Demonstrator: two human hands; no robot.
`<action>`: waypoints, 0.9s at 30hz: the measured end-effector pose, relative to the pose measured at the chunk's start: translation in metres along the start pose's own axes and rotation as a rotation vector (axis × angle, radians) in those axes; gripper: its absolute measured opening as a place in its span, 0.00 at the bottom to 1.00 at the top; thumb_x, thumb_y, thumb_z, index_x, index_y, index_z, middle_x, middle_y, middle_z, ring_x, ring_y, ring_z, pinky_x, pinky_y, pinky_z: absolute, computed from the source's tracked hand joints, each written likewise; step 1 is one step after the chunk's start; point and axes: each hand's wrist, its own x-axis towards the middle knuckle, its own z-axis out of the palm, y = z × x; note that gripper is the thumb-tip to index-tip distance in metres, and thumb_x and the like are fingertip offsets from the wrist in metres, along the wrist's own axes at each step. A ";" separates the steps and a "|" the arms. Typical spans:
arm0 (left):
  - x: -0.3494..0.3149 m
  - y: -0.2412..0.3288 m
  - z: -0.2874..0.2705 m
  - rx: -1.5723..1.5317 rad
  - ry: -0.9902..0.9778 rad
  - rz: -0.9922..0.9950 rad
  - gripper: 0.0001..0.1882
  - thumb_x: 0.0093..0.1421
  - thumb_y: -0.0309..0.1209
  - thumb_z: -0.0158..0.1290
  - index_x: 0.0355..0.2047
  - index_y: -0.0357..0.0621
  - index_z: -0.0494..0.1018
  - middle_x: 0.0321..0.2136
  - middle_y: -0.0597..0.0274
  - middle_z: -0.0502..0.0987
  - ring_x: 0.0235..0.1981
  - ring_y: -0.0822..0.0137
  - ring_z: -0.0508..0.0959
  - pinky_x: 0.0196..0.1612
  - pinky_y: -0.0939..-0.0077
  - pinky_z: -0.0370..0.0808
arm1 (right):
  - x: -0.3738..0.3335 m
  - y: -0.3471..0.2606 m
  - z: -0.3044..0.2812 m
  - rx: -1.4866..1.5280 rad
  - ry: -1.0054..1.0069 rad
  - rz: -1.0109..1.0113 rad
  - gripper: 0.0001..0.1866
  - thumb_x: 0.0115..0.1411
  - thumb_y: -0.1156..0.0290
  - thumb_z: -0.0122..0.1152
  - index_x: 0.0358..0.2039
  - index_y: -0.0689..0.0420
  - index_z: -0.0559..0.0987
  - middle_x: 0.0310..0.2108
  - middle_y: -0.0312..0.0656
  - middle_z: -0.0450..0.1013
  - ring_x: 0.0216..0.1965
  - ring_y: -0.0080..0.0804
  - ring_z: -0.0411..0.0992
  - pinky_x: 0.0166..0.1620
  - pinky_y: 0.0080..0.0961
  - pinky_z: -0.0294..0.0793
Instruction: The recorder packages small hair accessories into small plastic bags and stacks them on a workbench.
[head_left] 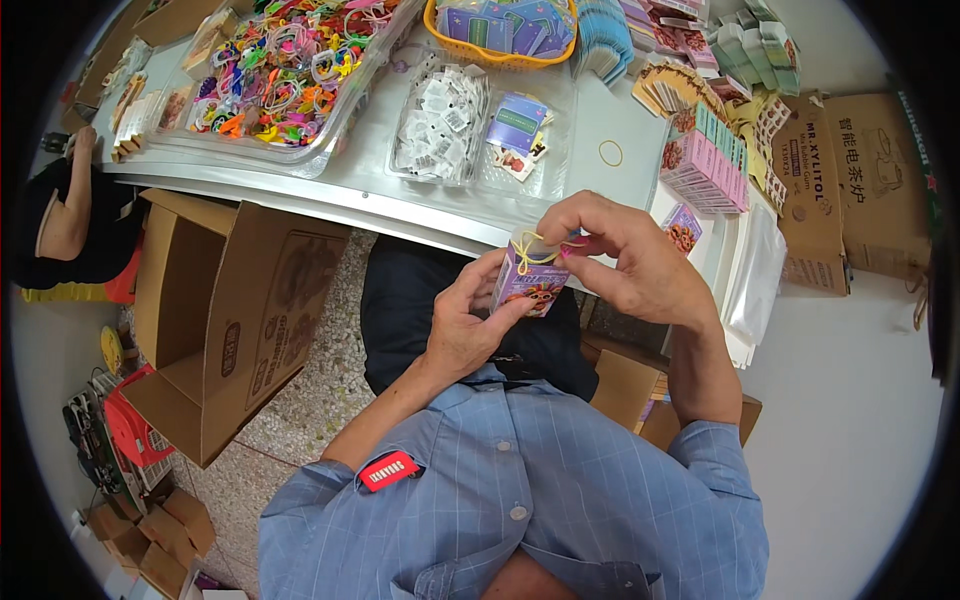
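Note:
My left hand [466,318] is wrapped round a small purple printed box [535,284], held upright in front of my lap with its top open. A thin yellow loop of cord or band [524,250] rises from the box's mouth. At the top right of the box, my right hand [630,258] is closed in a pinch on a small pink piece [567,250]. The fingers partly hide that piece, so its shape is unclear.
On the table stand a large clear tray of colourful small toys [330,135], a tub of white packets [410,165], a tray with purple cards [550,175] and a yellow basket [500,58]. Printed boxes [705,185] stack at right. An open carton [225,320] sits left; a person's arm [72,205] shows beyond.

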 end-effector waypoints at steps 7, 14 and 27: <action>0.000 -0.002 0.000 -0.043 0.008 -0.033 0.31 0.59 0.21 0.63 0.61 0.32 0.63 0.48 0.52 0.78 0.48 0.66 0.80 0.50 0.73 0.79 | -0.001 0.007 0.018 -0.183 0.173 -0.043 0.14 0.56 0.84 0.63 0.43 0.60 0.78 0.43 0.40 0.75 0.42 0.30 0.76 0.40 0.24 0.80; 0.000 -0.008 -0.002 -0.031 0.006 -0.004 0.29 0.60 0.19 0.61 0.61 0.34 0.64 0.48 0.51 0.79 0.48 0.67 0.80 0.50 0.75 0.79 | -0.022 0.018 0.025 -0.327 0.365 -0.136 0.14 0.55 0.81 0.68 0.43 0.59 0.82 0.37 0.42 0.80 0.32 0.31 0.77 0.33 0.22 0.75; -0.015 -0.047 0.002 0.032 -0.140 -0.083 0.20 0.60 0.20 0.63 0.50 0.35 0.67 0.44 0.54 0.80 0.46 0.69 0.80 0.50 0.75 0.77 | -0.066 0.046 0.036 -0.255 0.293 -0.007 0.15 0.61 0.74 0.67 0.48 0.61 0.80 0.30 0.40 0.77 0.24 0.24 0.74 0.29 0.23 0.73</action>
